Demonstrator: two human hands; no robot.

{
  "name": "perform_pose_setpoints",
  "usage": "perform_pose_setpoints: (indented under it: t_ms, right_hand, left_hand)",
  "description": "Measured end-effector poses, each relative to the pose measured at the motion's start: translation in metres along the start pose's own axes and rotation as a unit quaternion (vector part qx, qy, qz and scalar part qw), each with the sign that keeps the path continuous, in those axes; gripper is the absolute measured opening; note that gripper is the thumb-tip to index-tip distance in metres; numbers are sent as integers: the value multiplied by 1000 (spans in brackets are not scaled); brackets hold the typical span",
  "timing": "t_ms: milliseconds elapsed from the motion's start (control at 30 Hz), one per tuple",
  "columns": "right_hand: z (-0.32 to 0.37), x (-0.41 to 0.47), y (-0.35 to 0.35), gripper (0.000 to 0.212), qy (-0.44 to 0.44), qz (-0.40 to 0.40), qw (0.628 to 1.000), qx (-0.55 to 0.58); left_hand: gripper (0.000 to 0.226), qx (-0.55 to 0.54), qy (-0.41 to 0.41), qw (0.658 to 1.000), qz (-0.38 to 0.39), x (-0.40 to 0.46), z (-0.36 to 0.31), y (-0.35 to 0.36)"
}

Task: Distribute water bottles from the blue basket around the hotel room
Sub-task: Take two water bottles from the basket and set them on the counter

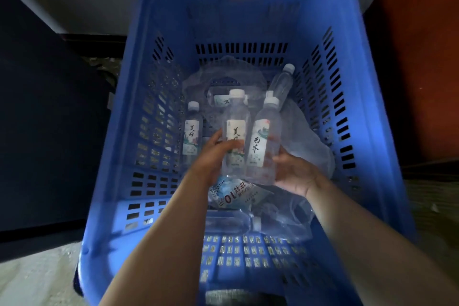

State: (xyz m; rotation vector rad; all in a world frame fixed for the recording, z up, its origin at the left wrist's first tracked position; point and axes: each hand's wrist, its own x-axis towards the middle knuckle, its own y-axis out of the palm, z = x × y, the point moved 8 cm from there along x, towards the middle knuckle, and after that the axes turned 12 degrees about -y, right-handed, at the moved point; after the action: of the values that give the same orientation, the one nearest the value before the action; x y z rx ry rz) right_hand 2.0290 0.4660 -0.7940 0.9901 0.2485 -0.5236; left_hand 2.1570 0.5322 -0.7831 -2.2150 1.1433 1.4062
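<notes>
Left hand [211, 154] grips one bottle [234, 131]; right hand [295, 174] another [263, 141] — upright, touching, w/in blue basket [367, 97].

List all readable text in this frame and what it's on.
"美好": label of the standing bottle at the basket's left wall.
"无界": label of the bottle in the right hand.
"10": blue wrapper under the hands, upside down; its small print is unreadable.
Label of the bottle at the left hand: partly covered, blurred.
</notes>
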Motion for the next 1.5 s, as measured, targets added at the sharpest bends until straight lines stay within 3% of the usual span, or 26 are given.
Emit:
perform_pose_setpoints:
  t_ms: [100,200,400,500,600,700,767,900,1067,1333,1500]
  right_hand:
    - [8,-27,33,87,15,31,999,-12]
    - [6,-58,55,104,62,-5,998,-15]
    - [30,-111,138,73,51,-13,998,35]
    - [57,-132,175,103,60,-40,997,-35]
    - [97,-162,214,105,52,-72,992,-87]
    - [148,-191,255,80,8,-93,991,-94]
    - [184,-212,287,76,-24,-82,992,-91]
    - [263,-252,362,57,-105,-31,985,-133]
    - [353,-297,441,58,-206,3,965,-165]
    - [458,-352,526,71,-251,-6,942,-222]
    - [502,-376,560,66,-285,-17,929,-235]
  left_hand:
    - [72,18,5,1000,-5,-36,0,5]
    - [72,41,21,999,-11,-85,5,9]
    - [62,33,24,999,3,-192,-16,16]
    - [52,48,37,998,23,-246,-46,28]
    - [46,33,57,998,18,-303,-82,43]
    - [33,23,85,996,23,-359,-118,64]
    - [28,11,116,993,32,-399,-146,80]
    - [37,-2,175,983,59,-474,-207,113]
    - [39,12,233,969,85,-560,-278,152]
    - [37,26,301,948,103,-671,-363,202]
    - [38,45,341,933,103,-715,-402,222]
